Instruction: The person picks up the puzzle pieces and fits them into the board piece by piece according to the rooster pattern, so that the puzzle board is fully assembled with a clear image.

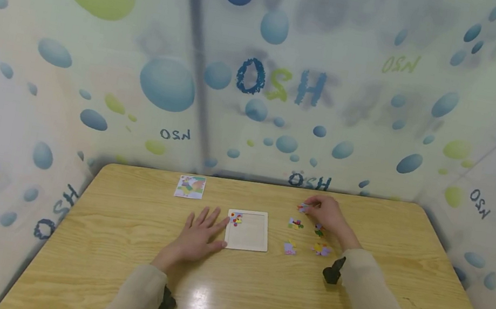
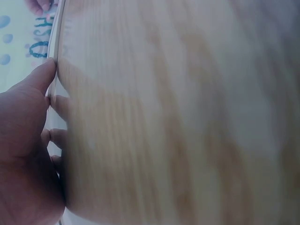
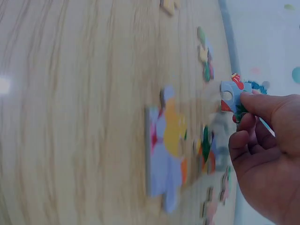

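In the head view my left hand lies on the table with fingers spread, its fingertips and thumb at the left edge of a square puzzle tray. A small colourful patch of puzzle fills the tray's upper left corner. To the right, my right hand pinches a jigsaw piece between thumb and fingers. That light blue piece with red and green print is held up over the table in the right wrist view. Below the hand lie several loose pieces, among them a purple and yellow one.
A printed picture card lies at the back left of the wooden table. Other loose pieces include a pink one right of the tray. A curtain with blue and green spots hangs behind the table and along both sides.
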The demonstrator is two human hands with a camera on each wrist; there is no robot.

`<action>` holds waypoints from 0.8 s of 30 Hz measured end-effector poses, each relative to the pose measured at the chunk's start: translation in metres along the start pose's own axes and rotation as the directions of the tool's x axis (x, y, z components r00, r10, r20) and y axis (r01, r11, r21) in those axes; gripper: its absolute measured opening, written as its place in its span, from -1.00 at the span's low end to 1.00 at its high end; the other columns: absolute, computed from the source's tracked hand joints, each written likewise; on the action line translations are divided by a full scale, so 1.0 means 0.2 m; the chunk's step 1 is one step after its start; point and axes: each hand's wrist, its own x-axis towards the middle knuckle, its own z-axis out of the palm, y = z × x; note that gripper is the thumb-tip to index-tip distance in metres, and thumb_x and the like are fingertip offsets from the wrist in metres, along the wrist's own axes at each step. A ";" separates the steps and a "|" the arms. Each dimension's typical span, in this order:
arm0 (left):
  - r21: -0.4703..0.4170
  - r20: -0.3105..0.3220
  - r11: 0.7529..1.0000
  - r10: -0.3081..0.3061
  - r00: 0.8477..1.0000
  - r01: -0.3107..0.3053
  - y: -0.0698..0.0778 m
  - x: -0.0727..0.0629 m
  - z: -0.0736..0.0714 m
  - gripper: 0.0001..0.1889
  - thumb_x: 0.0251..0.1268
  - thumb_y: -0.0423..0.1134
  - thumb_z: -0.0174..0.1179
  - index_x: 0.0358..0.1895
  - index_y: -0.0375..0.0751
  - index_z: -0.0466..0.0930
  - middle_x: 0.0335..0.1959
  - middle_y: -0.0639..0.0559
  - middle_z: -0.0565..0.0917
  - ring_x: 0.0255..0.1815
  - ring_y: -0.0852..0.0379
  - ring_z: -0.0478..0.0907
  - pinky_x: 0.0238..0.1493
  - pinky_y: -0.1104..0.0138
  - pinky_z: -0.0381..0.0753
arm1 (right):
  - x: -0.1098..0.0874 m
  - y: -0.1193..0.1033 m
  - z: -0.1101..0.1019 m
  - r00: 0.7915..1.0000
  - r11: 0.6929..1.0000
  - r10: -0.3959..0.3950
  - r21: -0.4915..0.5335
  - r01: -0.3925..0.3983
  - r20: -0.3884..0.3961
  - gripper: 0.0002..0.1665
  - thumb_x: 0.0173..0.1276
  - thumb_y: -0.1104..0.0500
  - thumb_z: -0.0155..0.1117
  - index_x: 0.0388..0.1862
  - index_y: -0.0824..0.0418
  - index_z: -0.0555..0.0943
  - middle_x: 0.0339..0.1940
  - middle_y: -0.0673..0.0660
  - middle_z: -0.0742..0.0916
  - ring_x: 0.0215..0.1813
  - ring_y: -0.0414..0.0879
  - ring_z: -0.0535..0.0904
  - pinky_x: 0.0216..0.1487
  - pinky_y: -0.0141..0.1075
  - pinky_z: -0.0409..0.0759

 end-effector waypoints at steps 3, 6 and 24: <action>-0.012 -0.005 1.000 0.010 1.000 -0.010 0.00 0.00 0.00 -0.31 0.59 0.10 0.05 0.62 -0.12 0.19 0.66 -0.28 -0.04 0.65 -0.37 -0.26 0.47 -0.37 -0.32 | 0.00 -0.05 0.03 1.000 1.000 -0.009 0.020 0.008 0.026 -0.81 0.52 0.24 0.26 -0.02 0.33 0.69 -0.13 0.21 0.73 -0.14 0.07 0.61 -0.07 -0.05 0.60; -0.011 -0.003 1.000 0.014 1.000 -0.014 0.00 0.00 0.00 -0.31 0.59 0.10 0.04 0.62 -0.12 0.18 0.66 -0.28 -0.05 0.65 -0.37 -0.26 0.47 -0.37 -0.32 | 0.01 -0.09 0.07 0.998 0.999 -0.032 0.037 0.030 0.050 -0.82 0.51 0.23 0.26 -0.04 0.30 0.70 -0.16 0.17 0.73 -0.18 0.03 0.61 -0.13 -0.11 0.60; -0.007 -0.016 1.000 0.012 1.000 -0.012 0.00 -0.01 0.00 -0.31 0.58 0.10 0.05 0.61 -0.12 0.21 0.66 -0.28 -0.03 0.65 -0.37 -0.25 0.47 -0.37 -0.31 | 0.04 -0.32 0.33 0.967 0.977 -0.186 0.138 0.163 0.175 -0.88 0.43 0.35 0.29 -0.12 0.29 0.73 -0.24 0.06 0.74 -0.21 -0.10 0.59 -0.11 -0.20 0.57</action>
